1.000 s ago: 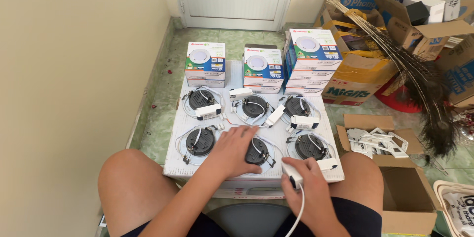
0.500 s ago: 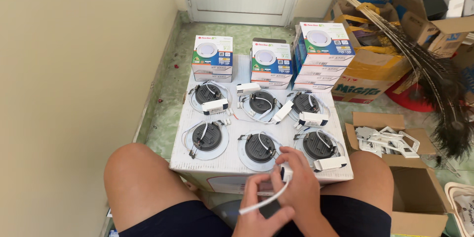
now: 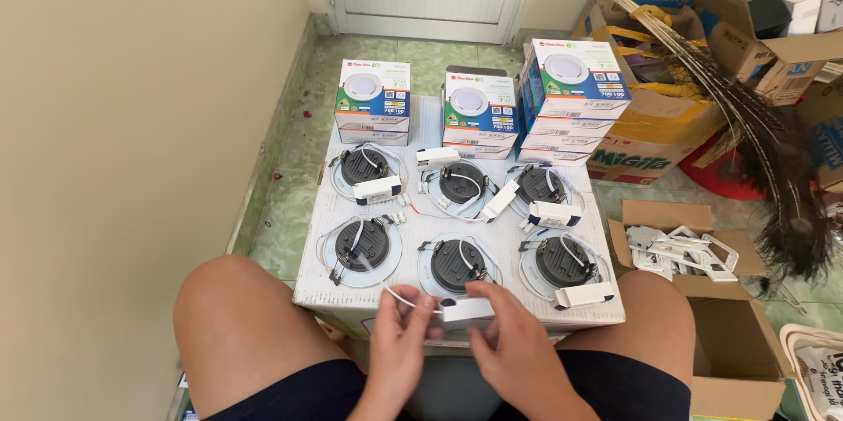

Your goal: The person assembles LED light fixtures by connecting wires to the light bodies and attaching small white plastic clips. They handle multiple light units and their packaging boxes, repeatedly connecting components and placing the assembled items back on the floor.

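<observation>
Carton [image 3: 457,237] top: six downlights face-down, retail boxes [image 3: 470,114] stacked behind. Change vs half a sec ago: you've pulled both hands back to the near edge, between your knees. White driver box [image 3: 467,309] now horizontal, right hand [image 3: 514,346] fingers pinching it, left hand [image 3: 397,333] fingers closed on its lead [image 3: 399,296], which runs to front-left lamp [image 3: 360,245]. So wiring on that unit's in progress.

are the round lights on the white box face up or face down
Face down. All six round lights show their dark ribbed backs, spring clips and white wires; no smooth front face shows. They lie flat on the white box.
</observation>
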